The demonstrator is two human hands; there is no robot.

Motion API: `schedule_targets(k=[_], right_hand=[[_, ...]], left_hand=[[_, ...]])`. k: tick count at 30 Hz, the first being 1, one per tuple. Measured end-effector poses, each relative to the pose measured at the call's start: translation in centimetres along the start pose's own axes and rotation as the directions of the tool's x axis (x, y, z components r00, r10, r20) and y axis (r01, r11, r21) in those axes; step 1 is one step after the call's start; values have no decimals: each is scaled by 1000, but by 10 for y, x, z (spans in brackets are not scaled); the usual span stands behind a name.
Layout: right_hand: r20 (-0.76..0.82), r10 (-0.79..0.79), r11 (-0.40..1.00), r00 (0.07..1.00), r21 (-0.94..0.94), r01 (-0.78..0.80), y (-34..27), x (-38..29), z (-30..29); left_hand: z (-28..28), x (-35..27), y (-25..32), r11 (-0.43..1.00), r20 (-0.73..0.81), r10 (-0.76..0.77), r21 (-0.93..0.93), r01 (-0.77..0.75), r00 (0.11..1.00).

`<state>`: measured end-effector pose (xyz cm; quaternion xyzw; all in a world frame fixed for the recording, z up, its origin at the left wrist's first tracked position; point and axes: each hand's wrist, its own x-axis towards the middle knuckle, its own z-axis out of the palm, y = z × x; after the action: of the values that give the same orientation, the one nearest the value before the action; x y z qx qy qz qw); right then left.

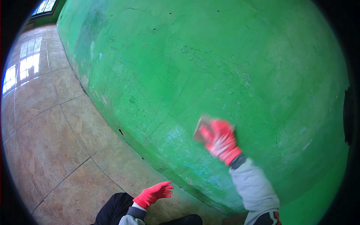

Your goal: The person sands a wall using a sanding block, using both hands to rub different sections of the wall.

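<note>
My right hand (220,140), in a red knit glove, presses a flat brown piece of what looks like sandpaper (200,129) against the green painted wall (157,84). Both glove and sheet are blurred. Scratches, dark scribbled lines and pale worn patches mark the paint around them. Low in the view, my left hand (154,194) wears a matching red glove and holds nothing. Its fingers are apart and point toward the foot of the wall, above the tiled floor (70,180).
My dark-trousered knee (115,209) is bent beside my left hand. Chipped holes (121,132) dot the wall's base. A barred window (45,6) stands at the far upper left, its light reflected on the tiles. A dark object (347,116) juts in at the right rim.
</note>
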<state>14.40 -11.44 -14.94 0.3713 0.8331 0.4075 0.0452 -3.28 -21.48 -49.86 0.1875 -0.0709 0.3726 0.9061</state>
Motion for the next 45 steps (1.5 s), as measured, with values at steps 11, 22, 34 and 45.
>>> schedule_targets(k=[11, 22, 34, 45], right_hand=[[-537, 442, 779, 718, -167, -604, 128, 76, -112], [-44, 19, 995, 999, 99, -15, 22, -18, 9], [-528, 373, 781, 763, -265, -566, 91, 96, -78], [-45, 65, 988, 997, -138, -70, 20, 23, -14]], left_hand=[[2, -1, 1, 998, -42, -4, 63, 6, 999], [4, 0, 1, 999, 11, -6, 34, 6, 1000], [2, -3, 3, 999, -33, -4, 54, 6, 999], [0, -2, -1, 999, -7, -12, 33, 12, 1000]])
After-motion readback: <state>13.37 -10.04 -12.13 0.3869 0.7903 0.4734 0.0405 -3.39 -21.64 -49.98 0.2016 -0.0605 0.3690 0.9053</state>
